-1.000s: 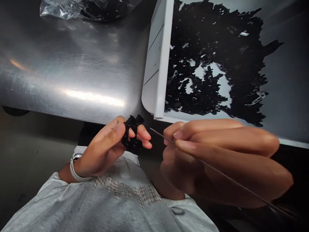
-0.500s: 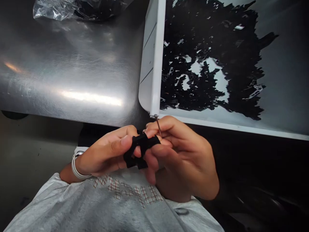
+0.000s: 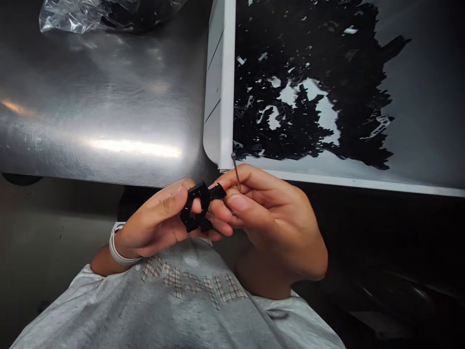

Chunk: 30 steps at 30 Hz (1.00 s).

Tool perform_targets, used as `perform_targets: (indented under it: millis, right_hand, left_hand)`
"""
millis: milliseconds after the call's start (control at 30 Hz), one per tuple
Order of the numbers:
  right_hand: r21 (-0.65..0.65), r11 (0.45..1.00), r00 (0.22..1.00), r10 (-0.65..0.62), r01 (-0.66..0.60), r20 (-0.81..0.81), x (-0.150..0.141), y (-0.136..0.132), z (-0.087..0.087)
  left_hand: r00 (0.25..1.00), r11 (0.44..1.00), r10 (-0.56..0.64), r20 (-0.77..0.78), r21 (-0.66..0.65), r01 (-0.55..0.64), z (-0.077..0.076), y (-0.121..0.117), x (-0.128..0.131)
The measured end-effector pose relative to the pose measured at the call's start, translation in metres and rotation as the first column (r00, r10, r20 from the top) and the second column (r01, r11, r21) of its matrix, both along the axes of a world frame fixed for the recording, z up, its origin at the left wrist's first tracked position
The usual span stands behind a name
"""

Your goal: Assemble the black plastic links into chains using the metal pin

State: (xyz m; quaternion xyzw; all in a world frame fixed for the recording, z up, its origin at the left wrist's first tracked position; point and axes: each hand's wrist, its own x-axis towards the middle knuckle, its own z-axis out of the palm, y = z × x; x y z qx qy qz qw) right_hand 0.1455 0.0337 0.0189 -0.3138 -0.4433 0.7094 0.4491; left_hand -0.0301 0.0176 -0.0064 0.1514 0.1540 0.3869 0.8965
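Observation:
Between my hands is a small black plastic part (image 3: 199, 205) with openings through it. My left hand (image 3: 160, 215) grips its left side, thumb on the front. My right hand (image 3: 276, 218) is closed around a thin metal pin (image 3: 236, 170) with a small flat head, which sticks up between thumb and fingers. The right fingertips are close to the part's right end; whether they touch it I cannot tell. The pin's lower end is hidden in the right hand.
A white tray (image 3: 228, 87) on the right holds a large heap of small black parts (image 3: 283, 131). A scratched metal table (image 3: 119, 97) extends to the left. At its back lies a clear plastic bag (image 3: 76, 17) with dark contents.
My right fingers have drawn back from the black part, so more of it shows. The part has tilted and moved slightly up and left. The pin stays in my right hand.

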Motion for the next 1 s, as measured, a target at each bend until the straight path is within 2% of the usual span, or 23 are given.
perform_targets:
  millis: [100,333,533,833,1000]
  right_hand:
    - [-0.009,1.000,1.000,-0.011,0.011,-0.005,-0.004,0.004,0.001]
    - [-0.223,0.975,0.999,0.001,0.011,0.052,-0.004,0.007,0.009]
    - [-0.220,0.975,0.997,-0.030,0.045,0.069,-0.003,0.006,0.009]
    - [-0.247,0.968,0.998,0.051,-0.038,0.045,0.001,0.007,0.010]
    - [-0.230,0.973,0.999,0.033,-0.028,0.017,0.000,0.005,0.008]
  left_hand:
    - [1.000,1.000,-0.021,-0.001,-0.021,0.021,0.001,0.000,0.001]
    - [0.997,0.997,-0.049,0.051,-0.055,0.052,-0.002,0.000,-0.001]
    - [0.998,0.998,-0.006,0.055,-0.063,0.010,-0.001,0.001,-0.001]
    - [1.000,0.999,-0.020,0.017,-0.043,0.021,-0.005,-0.003,0.000]
    - [0.998,0.999,-0.044,-0.052,-0.022,0.043,-0.003,-0.002,0.001]
